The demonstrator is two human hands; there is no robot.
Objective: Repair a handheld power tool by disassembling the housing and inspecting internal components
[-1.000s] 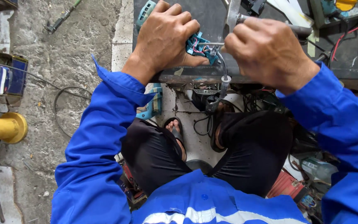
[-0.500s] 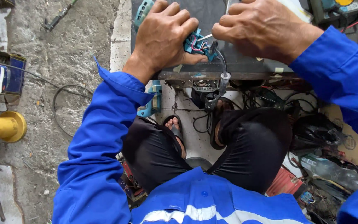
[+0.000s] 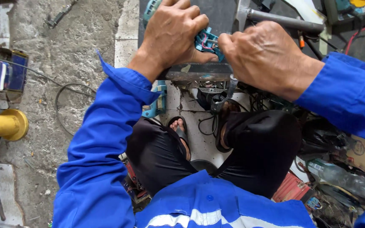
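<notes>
A small teal part with coloured wires is sitting between both hands, just above the near edge of the dark counter. The left hand is grasping it, fingers curled over its left side. The right hand is clenching against its right end, fingertips pinching there. A grey metal bar is lying on the counter behind the right hand. Below, a teal power tool is resting on the floor beside the sandalled foot.
</notes>
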